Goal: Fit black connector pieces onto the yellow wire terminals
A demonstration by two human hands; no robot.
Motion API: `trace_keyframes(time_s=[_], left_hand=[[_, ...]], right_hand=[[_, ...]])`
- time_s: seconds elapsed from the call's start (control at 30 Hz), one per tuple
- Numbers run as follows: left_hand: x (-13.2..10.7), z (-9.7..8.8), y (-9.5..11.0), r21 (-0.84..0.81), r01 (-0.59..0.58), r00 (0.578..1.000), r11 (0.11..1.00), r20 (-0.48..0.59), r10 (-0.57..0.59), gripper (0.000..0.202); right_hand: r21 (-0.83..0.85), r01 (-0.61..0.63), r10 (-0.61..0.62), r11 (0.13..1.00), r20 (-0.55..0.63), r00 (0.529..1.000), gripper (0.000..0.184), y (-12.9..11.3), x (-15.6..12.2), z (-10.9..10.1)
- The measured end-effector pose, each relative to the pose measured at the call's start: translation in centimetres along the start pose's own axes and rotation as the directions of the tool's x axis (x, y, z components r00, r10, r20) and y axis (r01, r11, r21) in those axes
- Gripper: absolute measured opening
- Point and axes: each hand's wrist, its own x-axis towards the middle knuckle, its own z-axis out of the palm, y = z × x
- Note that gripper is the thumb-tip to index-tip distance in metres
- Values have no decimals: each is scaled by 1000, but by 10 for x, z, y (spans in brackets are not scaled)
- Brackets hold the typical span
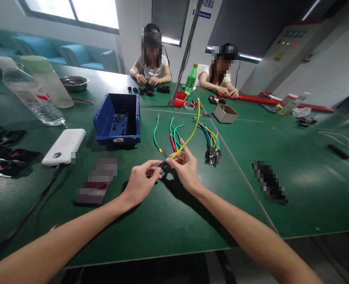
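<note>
My left hand (142, 179) pinches a small black sleeve-like piece (163, 165) between thumb and fingers. Close beside it, my right hand (186, 167) grips a yellow wire (192, 134) near its lower end, where it meets the black piece. The wire curves up and away to a metal end at the top. Beyond my hands lie a green wire (155, 136) with a yellow-banded terminal, more green wires (177, 128) and a red pen-like stick (172, 142). To the right is a bundle of yellow, green and blue wires (211, 136) with black ends.
A blue bin (117, 140) with black pieces stands left of centre. Nearby are a phone (97, 181), a white power bank (64, 146) and bottles (29, 92). A small cardboard box (225, 113) and a dark blurred object (269, 181) lie right. Two people sit across the table.
</note>
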Motion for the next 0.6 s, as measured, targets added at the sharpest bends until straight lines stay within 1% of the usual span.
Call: trace_keyframes(time_s=[0.13,0.23,0.33,0.47,0.6], left_hand=[[2,-2,-2,-62,-5,998,998,64,9,29],[3,-2,-2,-88,-20,996,996,84,28,32],[5,-2,-3,-91,-9,997,996,75,16,30],[7,-3,-6,-93,39,999,995,40,-36,26],[8,-5,-7,-54,21,1000,998,15,-20,23]], right_hand=[[-54,41,-42,998,-20,999,88,2,4,-2],[-66,40,-42,997,-36,998,88,3,7,-2],[-77,39,-41,996,-21,999,88,3,8,-1],[-102,74,-72,992,23,997,85,1,6,3],[-136,91,-88,987,29,996,83,-4,3,9]])
